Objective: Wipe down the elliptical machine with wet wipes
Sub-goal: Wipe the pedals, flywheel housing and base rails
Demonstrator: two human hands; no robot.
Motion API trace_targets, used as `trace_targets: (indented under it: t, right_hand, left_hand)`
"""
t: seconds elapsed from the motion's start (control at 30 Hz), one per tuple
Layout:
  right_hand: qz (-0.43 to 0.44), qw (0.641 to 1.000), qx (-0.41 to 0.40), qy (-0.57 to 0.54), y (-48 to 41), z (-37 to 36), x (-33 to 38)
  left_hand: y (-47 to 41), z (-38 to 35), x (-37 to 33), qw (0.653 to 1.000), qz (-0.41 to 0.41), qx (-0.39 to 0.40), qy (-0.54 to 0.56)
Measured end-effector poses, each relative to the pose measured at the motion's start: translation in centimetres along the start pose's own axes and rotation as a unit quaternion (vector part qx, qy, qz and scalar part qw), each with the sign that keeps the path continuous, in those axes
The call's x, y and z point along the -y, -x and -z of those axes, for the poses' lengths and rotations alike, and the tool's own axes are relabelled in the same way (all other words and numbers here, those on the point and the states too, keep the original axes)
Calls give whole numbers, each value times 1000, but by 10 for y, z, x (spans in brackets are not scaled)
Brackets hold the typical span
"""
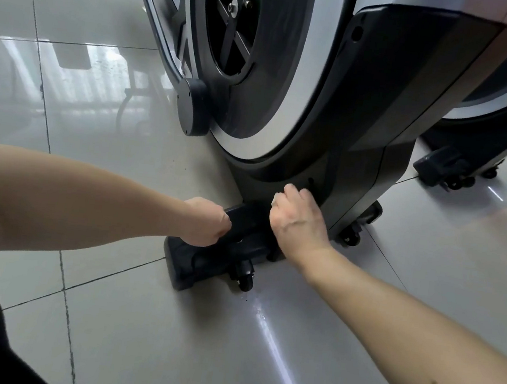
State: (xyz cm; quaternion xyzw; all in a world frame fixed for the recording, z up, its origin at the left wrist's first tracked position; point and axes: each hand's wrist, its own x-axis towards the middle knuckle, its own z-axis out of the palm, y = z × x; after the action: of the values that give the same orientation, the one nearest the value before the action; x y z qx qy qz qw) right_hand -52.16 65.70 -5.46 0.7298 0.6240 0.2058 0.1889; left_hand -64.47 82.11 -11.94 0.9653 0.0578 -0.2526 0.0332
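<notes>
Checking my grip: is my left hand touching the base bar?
Touching. The head view shows the left hand curled over the base bar's top edge.

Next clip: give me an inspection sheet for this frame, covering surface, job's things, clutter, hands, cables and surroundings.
Surface: glossy tile floor; a few water drops in front of the caster.
Job's things: elliptical, standing on the floor; white wipe, only a corner shows.
Clutter: nothing seen.
Hands: left hand grips the base bar, fingers mostly hidden; right hand is fisted round the wipe, against the elliptical's lower housing.
Cables: nothing seen.
Surroundings: another wheeled base at the right rear; window light reflected in the floor.
</notes>
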Motion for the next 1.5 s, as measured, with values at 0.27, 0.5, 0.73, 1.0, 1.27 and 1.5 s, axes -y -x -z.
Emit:
trace_targets:
  t: [0.27,0.5,0.73,1.0,1.27,1.5]
  right_hand:
    - [23,969,228,-90,32,-7,57]
    - [-277,789,195,-512,43,-17,60]
    - [-348,621,272,-648,45,-23,56]
    - [-336,537,376,-676,42,89,-1]
    - [-478,389,352,-704,5,306,-89]
    - [-501,391,320,-702,-45,531,-177]
  left_hand:
    - [-4,5,2,999,-7,-3,44]
    - [-3,0,-8,957,-74,56,276]
    - [-7,-5,-24,901,-64,111,414]
    - [83,101,-29,912,13,186,365]
    - [243,273,-23,826,130,108,538]
    - [403,441,-1,724,178,-24,667]
